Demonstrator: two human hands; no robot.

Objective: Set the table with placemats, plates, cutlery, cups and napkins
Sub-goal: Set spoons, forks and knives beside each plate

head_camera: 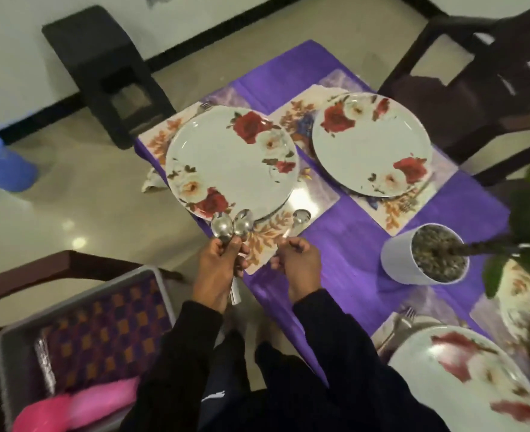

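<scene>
Head view: right hand [298, 260] fingers pinching a single spoon [299, 218], bowl pointing ahead toward the placemat [269, 235] beside the near plate [230, 162]. Left hand [216, 263] fingers clenched around two spare spoons [232, 227], handles trailing back. Right hand nearer the setting spot.

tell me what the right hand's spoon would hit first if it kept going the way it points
Probably nothing solid at first: the spoon in the right hand points up and away over the placemat, just past the near plate. Further along that line lies the far plate, though depth is unclear.
</scene>
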